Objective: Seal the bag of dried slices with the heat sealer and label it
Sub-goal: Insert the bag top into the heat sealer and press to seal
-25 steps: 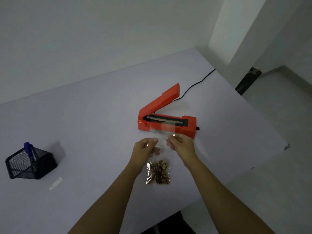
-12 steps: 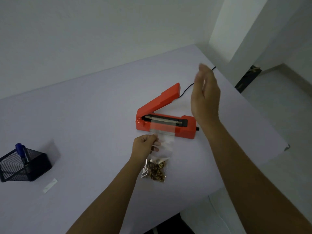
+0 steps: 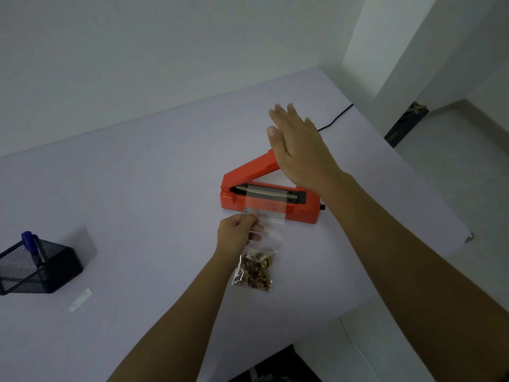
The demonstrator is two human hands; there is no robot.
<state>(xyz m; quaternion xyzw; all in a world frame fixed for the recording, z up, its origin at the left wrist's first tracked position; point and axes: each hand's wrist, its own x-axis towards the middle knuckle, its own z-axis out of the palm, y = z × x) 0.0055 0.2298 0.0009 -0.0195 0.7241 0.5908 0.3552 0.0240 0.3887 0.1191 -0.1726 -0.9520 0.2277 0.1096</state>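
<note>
Up high, the right hand (image 3: 296,146) is flat w/ fingers spread wide, holding nothing, over the raised lid of the heat sealer (image 3: 268,197). The left hand (image 3: 238,234) pinches the left edge of the bag (image 3: 261,244), near the sealer's front. The bag is clear, thin plastic; its open top lies across the black sealing bar, and the brown dried slices (image 3: 256,271) sit lumpy at the near end. The sealer is orange plastic, shaped like a wedge. Far left on the table (image 3: 137,188): a black mesh pen holder (image 3: 35,271) w/ a blue pen (image 3: 31,246), and a small white label (image 3: 80,300) just beside it. A black cord (image 3: 336,118) runs off at the far right.
</note>
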